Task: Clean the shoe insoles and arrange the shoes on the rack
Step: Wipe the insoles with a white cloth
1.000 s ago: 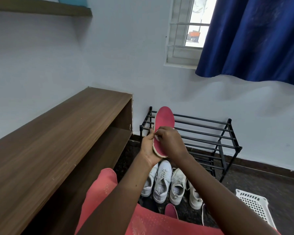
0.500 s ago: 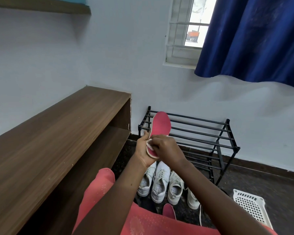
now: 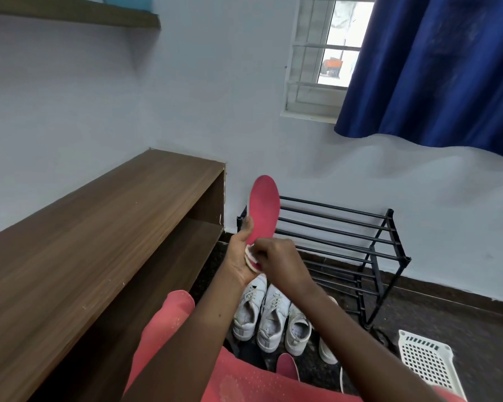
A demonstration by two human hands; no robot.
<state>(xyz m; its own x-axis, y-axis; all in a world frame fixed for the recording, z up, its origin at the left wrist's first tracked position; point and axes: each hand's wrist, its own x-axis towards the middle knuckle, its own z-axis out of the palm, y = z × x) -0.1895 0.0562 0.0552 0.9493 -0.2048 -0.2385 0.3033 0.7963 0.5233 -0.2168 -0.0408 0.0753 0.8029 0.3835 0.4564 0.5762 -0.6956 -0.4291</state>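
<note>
Black metal rack (image 3: 346, 227) stands against the wall, with white shoes (image 3: 269, 317) in a row on the floor just in front of it. Red insole (image 3: 264, 207) is held upright above the shoes. Left hand (image 3: 240, 259) grips its heel end, thumb along the edge, and right hand (image 3: 276, 262), fingers curled, pinches a small white cloth (image 3: 249, 252) against its lower part.

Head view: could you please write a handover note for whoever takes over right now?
The left hand grips the flat red insole upright by its heel end.
The right hand pinches a small white pad against that heel.
Four white lace-up sneakers stand on the floor before the black metal rack; a second red insole lies near them.
Done: no shoe racked yet.
Left: finish the insoles, likely refit them, rack the shoes.
</note>
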